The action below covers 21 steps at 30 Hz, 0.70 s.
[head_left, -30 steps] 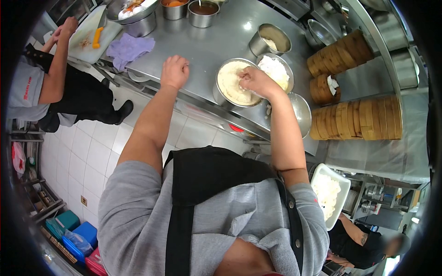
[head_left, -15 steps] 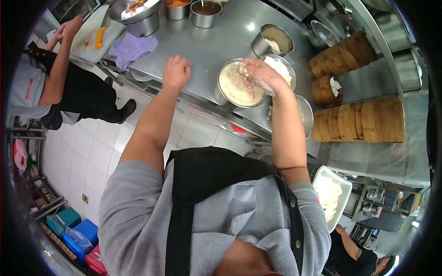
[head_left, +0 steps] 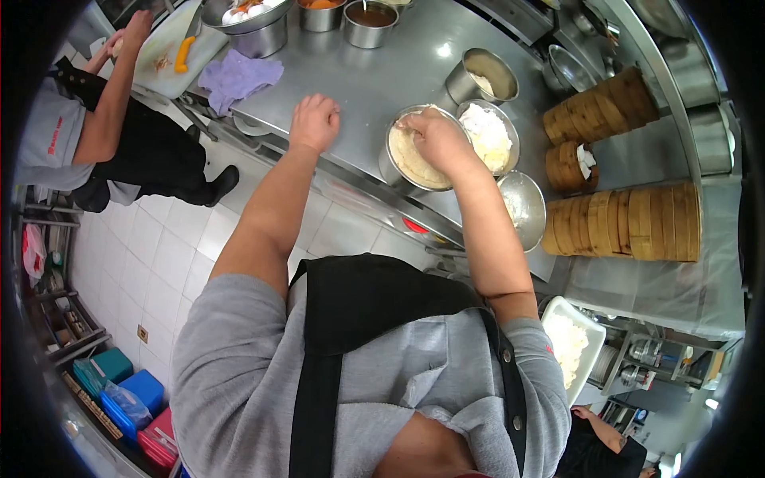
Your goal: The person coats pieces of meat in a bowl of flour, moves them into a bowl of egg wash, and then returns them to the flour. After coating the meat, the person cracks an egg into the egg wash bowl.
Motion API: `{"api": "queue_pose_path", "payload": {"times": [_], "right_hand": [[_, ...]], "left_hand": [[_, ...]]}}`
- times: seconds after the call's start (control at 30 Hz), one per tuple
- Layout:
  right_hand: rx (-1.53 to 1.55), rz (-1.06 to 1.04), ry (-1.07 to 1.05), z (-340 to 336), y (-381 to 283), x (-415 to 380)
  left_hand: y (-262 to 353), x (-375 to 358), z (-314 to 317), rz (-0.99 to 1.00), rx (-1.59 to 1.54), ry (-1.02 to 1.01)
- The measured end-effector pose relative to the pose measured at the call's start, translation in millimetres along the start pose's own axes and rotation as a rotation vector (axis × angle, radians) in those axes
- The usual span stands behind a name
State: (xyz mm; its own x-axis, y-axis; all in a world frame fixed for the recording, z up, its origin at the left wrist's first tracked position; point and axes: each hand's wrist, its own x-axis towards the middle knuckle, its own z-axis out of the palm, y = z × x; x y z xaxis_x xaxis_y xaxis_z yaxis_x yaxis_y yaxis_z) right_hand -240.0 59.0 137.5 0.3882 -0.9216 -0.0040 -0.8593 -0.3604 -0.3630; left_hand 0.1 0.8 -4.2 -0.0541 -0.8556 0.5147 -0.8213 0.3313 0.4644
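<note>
My right hand (head_left: 440, 142) is over a round metal pot (head_left: 386, 167) filled with pale, crumb-like meal (head_left: 416, 162). Its fingers are curled and point down at the meal; their tips are mostly hidden, so what they hold cannot be made out. Against the pot's right side is a metal bowl of white, partly yellowish food (head_left: 486, 134). Nearer me a shallow metal bowl (head_left: 526, 209) has pale residue in it. My left hand (head_left: 316, 122) rests in a loose fist at the front of the steel counter (head_left: 358, 95), holding nothing visible.
Behind the bowls stands a metal pot (head_left: 482, 76). Bamboo steamers (head_left: 621, 223) are stacked to the right. A purple cloth (head_left: 239, 78) and a yellow-handled knife (head_left: 183, 56) on a cutting board lie left, near a co-worker (head_left: 119, 143). A white tub (head_left: 572, 346) is by my right elbow.
My right hand has turned from a spread, crumb-covered, tilted pose to curled fingers pointing down into the pot. My left hand stays in its loose fist. The whole view has shifted slightly.
</note>
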Motion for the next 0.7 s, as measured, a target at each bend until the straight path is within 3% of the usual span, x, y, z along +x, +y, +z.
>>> {"api": "queue_pose_path", "payload": {"times": [0.23, 0.33, 0.53, 0.63, 0.7], "right_hand": [[-0.033, -0.098, 0.039, 7, 14, -7], [-0.153, 0.001, -0.075, 4, 7, -15], [-0.148, 0.012, 0.014, 20, 22, -15], [0.019, -0.078, 0.176, 13, 23, -17], [0.096, 0.027, 0.190, 2, 16, -18]], "left_hand": [[3, 1, -3, 0.031, -0.009, 0.039], [2, 3, -3, 0.021, 0.003, 0.018], [1, 3, -2, 0.002, -0.012, -0.016], [3, 3, -4, -0.002, -0.023, -0.019], [4, 3, -5, 0.006, -0.008, 0.004]]}}
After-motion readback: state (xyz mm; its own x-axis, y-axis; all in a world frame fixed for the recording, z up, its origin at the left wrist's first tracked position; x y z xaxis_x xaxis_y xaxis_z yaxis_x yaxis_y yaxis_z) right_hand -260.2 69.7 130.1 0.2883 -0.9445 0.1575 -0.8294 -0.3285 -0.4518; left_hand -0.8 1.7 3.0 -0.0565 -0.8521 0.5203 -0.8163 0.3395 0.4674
